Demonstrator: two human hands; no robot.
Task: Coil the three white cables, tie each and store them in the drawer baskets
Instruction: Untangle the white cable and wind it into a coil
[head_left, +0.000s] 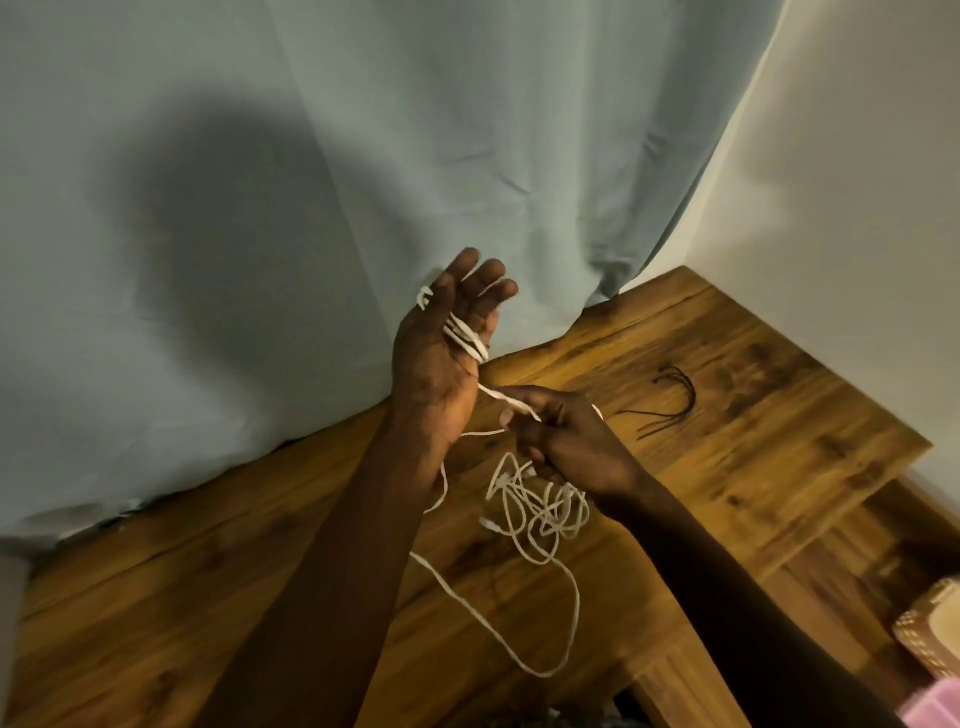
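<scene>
My left hand (447, 343) is raised above the wooden table (753, 415) with its fingers straight and the palm towards me. A white cable (466, 338) is wound in several turns across the palm, and its plug end (425, 297) sticks out at the hand's left edge. My right hand (566, 436) pinches the same cable just below the left palm. Beneath the right hand, the rest of the white cables (540, 512) lie in a tangled heap on the table. One long loop (545, 670) trails towards the near edge.
A few thin black ties (670, 400) lie on the table to the right of my hands. A grey-green curtain (311, 156) hangs behind the table and a white wall stands at the right. A woven basket (930, 629) and something pink (935, 706) sit at the lower right.
</scene>
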